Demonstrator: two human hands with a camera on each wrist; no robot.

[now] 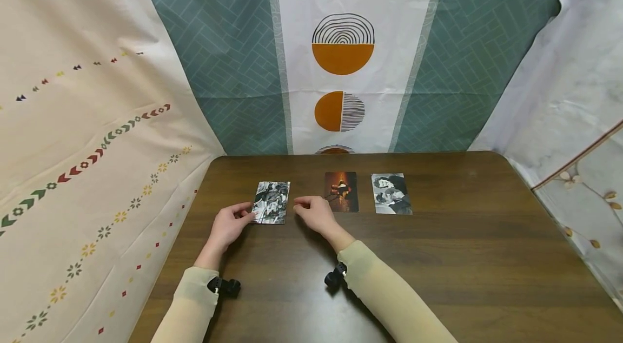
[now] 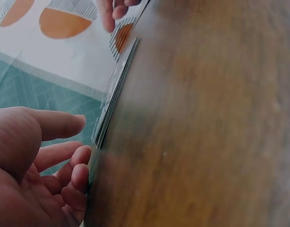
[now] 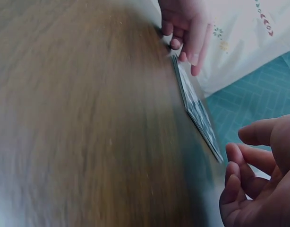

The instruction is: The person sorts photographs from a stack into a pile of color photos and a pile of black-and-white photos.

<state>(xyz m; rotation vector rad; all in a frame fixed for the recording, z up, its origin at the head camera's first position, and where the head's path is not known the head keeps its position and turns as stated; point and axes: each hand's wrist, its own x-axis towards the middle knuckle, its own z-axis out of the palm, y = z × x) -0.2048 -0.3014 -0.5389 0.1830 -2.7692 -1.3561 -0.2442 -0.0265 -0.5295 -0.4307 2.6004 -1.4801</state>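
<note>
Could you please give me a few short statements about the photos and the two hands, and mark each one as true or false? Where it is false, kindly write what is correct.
1. The left photo is black and white. True.
2. The photo in the middle is also black and white. False: the middle photo shows orange and red tones.
3. The left hand is at the left edge of the left photo. True.
4. The other hand is holding up a photo. False: the right hand holds nothing; its fingertips are near the right edge of the left photo.
5. The right photo lies on the brown table. True.
</note>
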